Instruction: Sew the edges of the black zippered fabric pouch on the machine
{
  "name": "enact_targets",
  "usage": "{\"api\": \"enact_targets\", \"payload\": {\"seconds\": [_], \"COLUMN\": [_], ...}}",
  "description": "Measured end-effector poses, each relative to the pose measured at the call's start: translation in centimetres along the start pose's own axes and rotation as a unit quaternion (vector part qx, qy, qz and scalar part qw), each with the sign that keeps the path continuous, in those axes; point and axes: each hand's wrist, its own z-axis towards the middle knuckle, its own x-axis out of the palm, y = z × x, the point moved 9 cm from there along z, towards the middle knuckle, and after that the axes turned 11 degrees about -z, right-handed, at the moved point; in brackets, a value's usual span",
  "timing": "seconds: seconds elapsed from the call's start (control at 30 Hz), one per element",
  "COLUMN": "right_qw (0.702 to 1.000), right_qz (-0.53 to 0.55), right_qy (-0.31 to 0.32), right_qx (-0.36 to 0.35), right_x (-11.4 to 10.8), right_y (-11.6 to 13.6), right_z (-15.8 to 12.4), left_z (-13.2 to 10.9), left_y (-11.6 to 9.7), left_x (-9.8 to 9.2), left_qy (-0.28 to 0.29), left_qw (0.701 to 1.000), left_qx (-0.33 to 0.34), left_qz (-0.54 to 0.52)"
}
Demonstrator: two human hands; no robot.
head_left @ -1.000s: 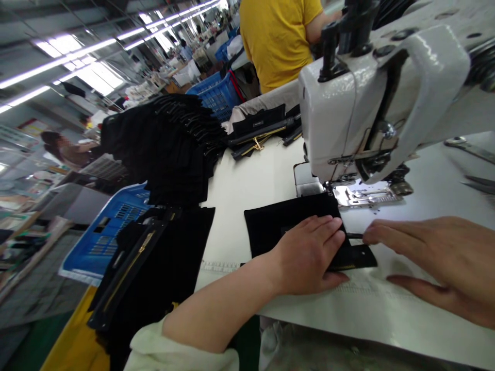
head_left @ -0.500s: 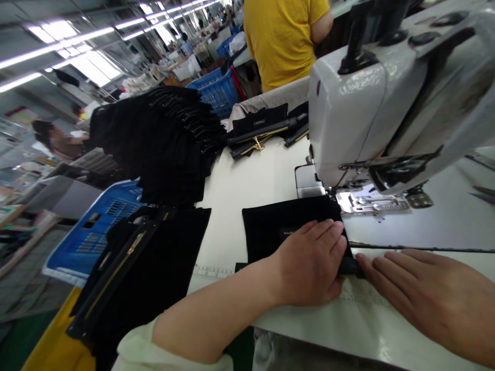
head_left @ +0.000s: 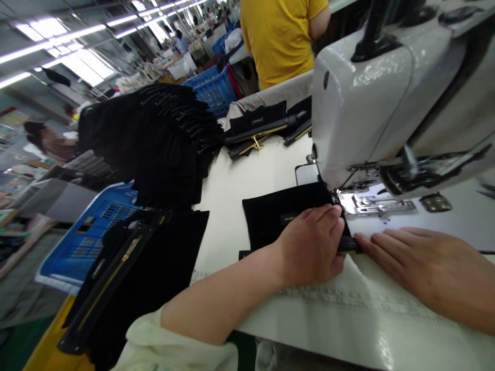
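Observation:
A black fabric piece (head_left: 273, 214) with a small label lies on the white table (head_left: 247, 180) just left of the sewing machine's presser foot (head_left: 377, 203). My left hand (head_left: 311, 245) lies flat on it, fingers together and stretched toward the needle plate. My right hand (head_left: 421, 265) rests flat on the table to the right, fingertips touching the black zipper strip (head_left: 348, 245) at the fabric's near edge. The white sewing machine head (head_left: 371, 98) hangs above.
A tall stack of black pieces (head_left: 154, 139) sits at the table's left. Black zipper pieces (head_left: 127, 268) hang over the left edge above a blue crate (head_left: 88, 237). More black pieces with gold zips (head_left: 259, 131) lie at the back. A person in a yellow shirt (head_left: 278, 36) stands behind.
Both hands have slid the black piece up toward the presser foot. My right hand has moved from spread beside the strip to fingertips against its end.

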Motion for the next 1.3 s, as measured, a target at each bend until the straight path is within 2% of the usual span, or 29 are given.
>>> {"api": "enact_targets", "payload": {"seconds": [0.17,0.3,0.47,0.6,0.73,0.87,1.1,1.3], "right_qw": [1.000,0.999,0.998,0.999,0.998,0.995,0.994,0.994], "right_qz": [-0.023,-0.041,-0.008,-0.022,-0.062,-0.095,-0.103,-0.100], "right_qy": [-0.010,-0.012,-0.051,-0.039,-0.022,-0.011,-0.016,-0.044], "right_qx": [0.003,0.016,0.024,0.022,0.011,-0.007,-0.022,0.007], "right_x": [0.2,0.3,-0.5,-0.4,-0.1,-0.1,-1.1,-1.5], "right_y": [-0.6,-0.9,-0.8,-0.6,-0.5,-0.4,-1.5,-2.6], "right_z": [0.8,0.7,0.2,0.3,0.6,1.3,3.1,3.0], "left_z": [0.2,0.0,-0.7,-1.0,-0.9,-0.5,0.5,0.8], "left_y": [0.4,0.2,-0.6,-1.1,-1.3,-0.9,0.4,1.1], "left_x": [-0.2,0.0,0.1,-0.2,0.1,0.1,0.7,0.3], "left_qy": [0.007,0.005,-0.033,-0.079,-0.079,-0.073,-0.018,-0.030], "left_qw": [1.000,1.000,0.995,0.985,0.976,0.975,0.983,0.987], "left_qx": [-0.003,0.023,0.082,0.120,0.140,0.131,0.100,0.093], "left_qz": [-0.003,0.009,0.045,0.091,0.144,0.163,0.156,0.129]}}
